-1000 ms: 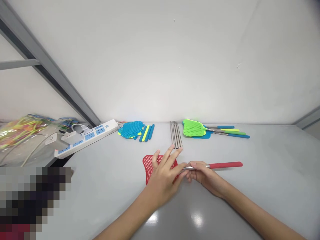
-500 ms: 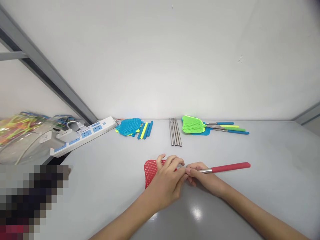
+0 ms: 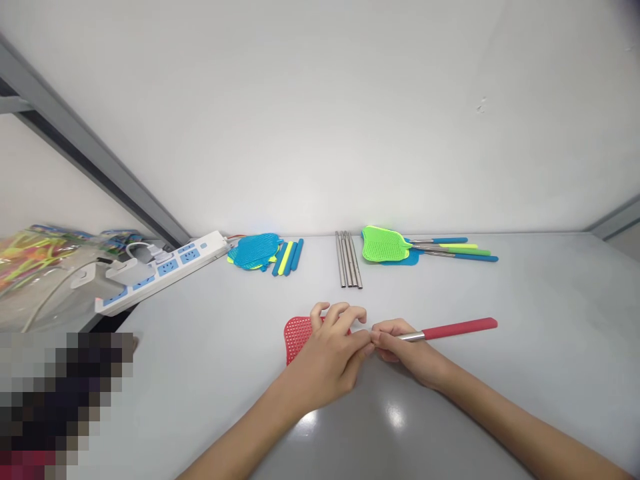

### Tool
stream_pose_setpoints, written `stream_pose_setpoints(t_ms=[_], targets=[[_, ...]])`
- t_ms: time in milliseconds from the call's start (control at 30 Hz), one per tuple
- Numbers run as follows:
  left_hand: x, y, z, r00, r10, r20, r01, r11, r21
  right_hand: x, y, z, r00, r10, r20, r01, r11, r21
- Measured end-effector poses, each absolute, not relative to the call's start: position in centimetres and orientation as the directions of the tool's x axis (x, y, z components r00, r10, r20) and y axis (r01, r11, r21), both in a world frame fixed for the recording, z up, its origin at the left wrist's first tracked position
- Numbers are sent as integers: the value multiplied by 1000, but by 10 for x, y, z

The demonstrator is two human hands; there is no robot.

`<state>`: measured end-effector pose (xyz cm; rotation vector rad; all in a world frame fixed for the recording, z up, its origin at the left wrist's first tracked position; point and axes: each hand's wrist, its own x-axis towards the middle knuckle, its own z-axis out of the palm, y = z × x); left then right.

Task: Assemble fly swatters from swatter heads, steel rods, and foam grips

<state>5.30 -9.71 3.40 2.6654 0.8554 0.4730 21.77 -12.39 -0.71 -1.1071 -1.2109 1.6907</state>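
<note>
Right grip (image 3: 407,347): closed around the bare metal rod (image 3: 414,337), just left of the red handle (image 3: 460,328).
Left grip (image 3: 333,357): thumb and forefinger pinched together, apparently on the neck of the red mesh swatter head (image 3: 299,335); exact contact hidden; other fingers raised and curled.
Red mesh swatter head: beneath the left hand, partly covered, at mid-bench (image 3: 190,373).
Meeting fingertips (image 3: 369,347): screening the join from view; impossible to tell whether seated; could leave a crooked fit unnoticed, from pushing or turning off-axis.
Bare metal rod: smooth, so could slip or spin under too light a pinch.
Red handle: pointing right; could swing sideways from uneven force between both hands.
Loose metal rods (image 3: 349,261): side by side beyond the hands; could roll after a knock from raised fingers.
Assembled swatters (image 3: 383,245): piled at right rear, handles fanned rightward.
Loose handles (image 3: 287,259): left rear, beside blue swatter heads (image 3: 256,251).
Power strip (image 3: 165,270): farther left.
</note>
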Motion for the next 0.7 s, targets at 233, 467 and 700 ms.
stream_pose_setpoints(t_ms=[233, 467, 700], targets=[[52, -94, 40, 783, 600, 166, 492, -759, 426, 217, -124, -4, -321, 924, -206, -102, -251, -963], [50, -93, 43, 797, 581, 163, 469, -767, 438, 217, -123, -6, -316, 922, -224, -105, -268, -958], [48, -90, 46, 837, 535, 113, 434, -775, 459, 218, -123, -7, -332, 916, -225, -100, -271, -957]])
